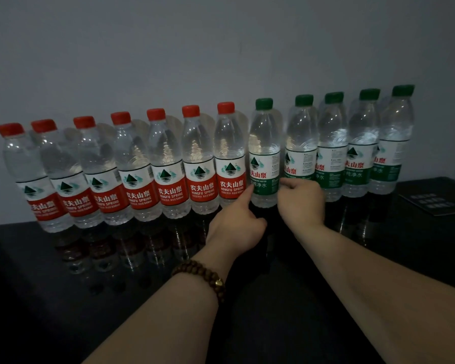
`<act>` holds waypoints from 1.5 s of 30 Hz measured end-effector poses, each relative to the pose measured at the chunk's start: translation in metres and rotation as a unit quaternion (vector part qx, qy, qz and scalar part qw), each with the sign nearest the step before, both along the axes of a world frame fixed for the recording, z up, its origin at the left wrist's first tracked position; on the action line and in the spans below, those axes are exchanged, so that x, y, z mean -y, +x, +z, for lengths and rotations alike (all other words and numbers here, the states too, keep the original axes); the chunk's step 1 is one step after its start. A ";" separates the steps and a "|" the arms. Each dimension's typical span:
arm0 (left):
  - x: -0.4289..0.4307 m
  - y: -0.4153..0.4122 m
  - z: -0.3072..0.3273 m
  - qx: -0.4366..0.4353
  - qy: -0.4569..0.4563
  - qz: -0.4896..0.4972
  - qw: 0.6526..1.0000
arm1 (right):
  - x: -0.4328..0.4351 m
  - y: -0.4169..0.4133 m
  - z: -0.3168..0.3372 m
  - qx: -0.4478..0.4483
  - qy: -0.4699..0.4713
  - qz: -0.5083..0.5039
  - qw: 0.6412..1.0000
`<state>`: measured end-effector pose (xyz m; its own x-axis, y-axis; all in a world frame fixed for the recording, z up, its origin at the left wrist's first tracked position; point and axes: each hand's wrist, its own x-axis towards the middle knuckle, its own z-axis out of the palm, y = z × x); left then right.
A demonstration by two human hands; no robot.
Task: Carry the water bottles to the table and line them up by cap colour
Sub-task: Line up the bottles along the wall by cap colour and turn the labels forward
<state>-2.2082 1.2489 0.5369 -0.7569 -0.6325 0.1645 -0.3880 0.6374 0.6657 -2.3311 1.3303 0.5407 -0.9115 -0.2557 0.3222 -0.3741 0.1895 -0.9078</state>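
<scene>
Several red-capped water bottles (199, 156) stand in a row on the left of a glossy black table (50, 298), against the wall. Several green-capped bottles (363, 137) continue the same row on the right. The leftmost green-capped bottle (264, 137) stands right next to the last red one. My left hand (234, 227) touches that bottle's label on its left side with a straight index finger, the other fingers curled. My right hand (302, 200), mostly curled, points its index finger at the bottle's right side, at its edge. Neither hand grips anything.
A pale wall (221, 48) rises right behind the bottles. A dark card with faint print (436, 203) lies flat at the table's right. A bead bracelet (202, 277) sits on my left wrist. The table surface in front of the row reflects the bottles.
</scene>
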 end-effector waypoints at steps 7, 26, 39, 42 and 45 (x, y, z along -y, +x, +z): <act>0.005 -0.002 -0.002 0.003 -0.001 -0.019 1.000 | 0.002 -0.002 -0.003 0.009 -0.038 0.012 0.999; 0.007 -0.002 -0.002 -0.055 0.039 -0.017 0.998 | 0.004 0.000 -0.003 -0.013 -0.010 0.038 0.999; 0.008 -0.002 0.001 -0.067 0.078 -0.006 0.995 | 0.005 -0.002 -0.006 -0.002 0.029 0.111 0.993; 0.007 -0.001 0.002 -0.071 0.098 -0.011 0.993 | 0.006 -0.004 -0.007 -0.005 0.035 0.112 0.993; 0.007 -0.002 0.000 -0.087 0.111 -0.012 0.990 | 0.006 -0.006 -0.009 -0.008 0.032 0.107 0.994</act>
